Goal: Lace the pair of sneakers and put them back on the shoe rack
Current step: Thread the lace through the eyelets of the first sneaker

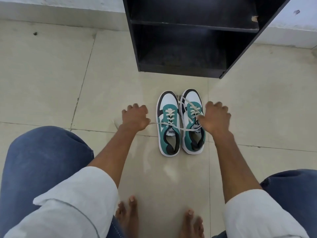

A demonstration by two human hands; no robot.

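Note:
Two green, white and black sneakers stand side by side on the tiled floor, toes pointing away from me: the left sneaker (169,124) and the right sneaker (192,121). A cream lace (158,124) runs taut out of the left sneaker's top eyelets to both sides. My left hand (134,117) is closed on its left end, left of the shoes. My right hand (215,117) is closed on the other end, beside and partly over the right sneaker. The right sneaker's own lace lies loose across its toe. The black shoe rack (188,36) stands just beyond the shoes.
My knees in blue jeans (42,160) and my bare feet (128,217) frame the near floor. A pale wall base runs behind the rack. Bare tiles lie left and right of the sneakers, and the rack's lower shelf (181,66) holds nothing.

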